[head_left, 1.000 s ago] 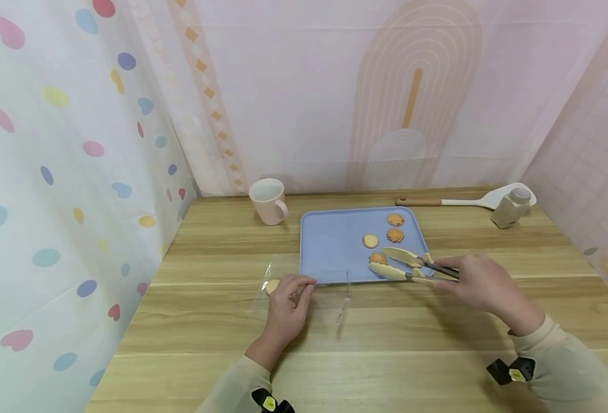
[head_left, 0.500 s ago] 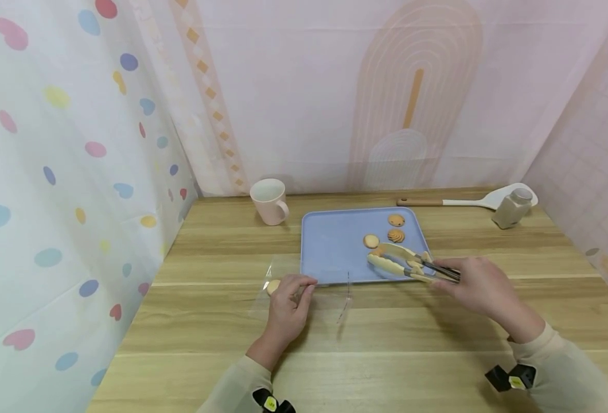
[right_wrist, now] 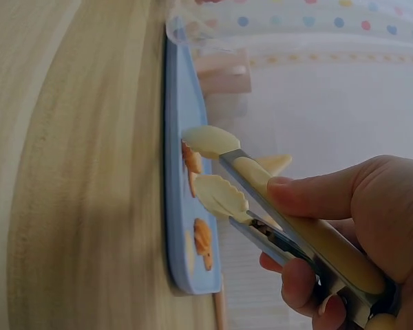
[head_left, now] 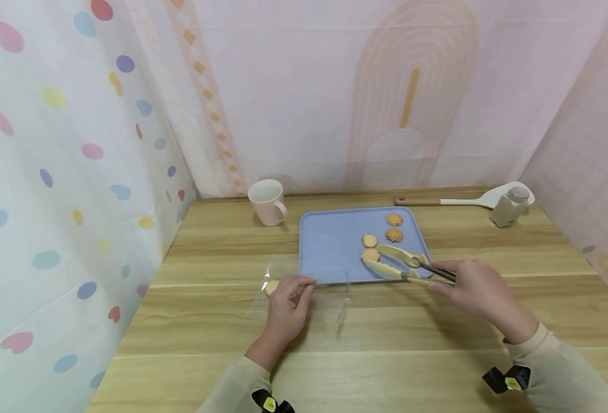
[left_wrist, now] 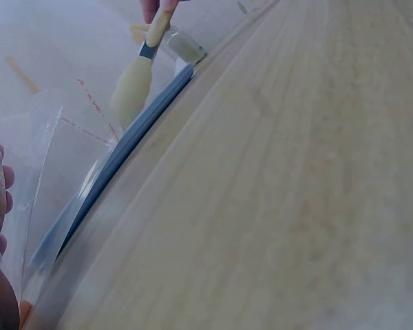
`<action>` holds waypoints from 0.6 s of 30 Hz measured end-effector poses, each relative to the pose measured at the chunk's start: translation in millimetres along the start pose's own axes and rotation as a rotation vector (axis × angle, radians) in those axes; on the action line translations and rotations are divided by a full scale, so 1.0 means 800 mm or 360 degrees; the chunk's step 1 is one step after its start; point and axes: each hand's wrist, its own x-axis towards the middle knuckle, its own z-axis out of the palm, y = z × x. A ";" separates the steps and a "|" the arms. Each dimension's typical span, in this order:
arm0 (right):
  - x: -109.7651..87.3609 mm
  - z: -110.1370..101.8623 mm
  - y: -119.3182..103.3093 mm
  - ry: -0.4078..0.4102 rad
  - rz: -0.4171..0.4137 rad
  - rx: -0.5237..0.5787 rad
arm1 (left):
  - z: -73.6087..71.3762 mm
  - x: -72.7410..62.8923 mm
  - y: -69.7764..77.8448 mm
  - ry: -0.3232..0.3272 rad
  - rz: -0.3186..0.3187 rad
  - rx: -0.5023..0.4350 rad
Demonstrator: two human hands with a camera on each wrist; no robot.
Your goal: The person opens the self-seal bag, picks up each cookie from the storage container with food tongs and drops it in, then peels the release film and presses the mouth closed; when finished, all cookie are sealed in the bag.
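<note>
In the head view my right hand (head_left: 482, 289) grips a pair of tongs (head_left: 385, 270) with cream scalloped tips. The tips are parted over the near right part of a blue tray (head_left: 330, 241), right at a round cookie (head_left: 370, 254). In the right wrist view the thumb and fingers squeeze the metal arms of the tongs (right_wrist: 220, 196). My left hand (head_left: 288, 304) pinches the edge of a clear plastic bag (head_left: 327, 307) lying in front of the tray. A pale cookie (head_left: 270, 287) shows inside the bag, partly hidden behind that hand.
Several more cookies lie on the tray's right side, among them a swirled cookie (head_left: 394, 235). A pink mug (head_left: 267, 203) stands behind left. At the back right are a white spatula (head_left: 461, 202) with a wooden handle and a small jar (head_left: 509, 207).
The right hand has shifted the tongs slightly left. The cookie at their tips sits a little farther left and looks turned. The left hand and the bag have stayed put.
</note>
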 end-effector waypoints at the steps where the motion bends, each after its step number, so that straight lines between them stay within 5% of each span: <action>1: 0.000 0.001 0.000 0.0000 -0.0002 -0.0003 | 0.000 0.000 0.000 0.0001 -0.0001 0.0001; 18: -0.006 0.008 -0.004 0.0018 -0.0012 0.0055 | -0.001 -0.001 0.000 -0.0016 -0.0029 -0.0005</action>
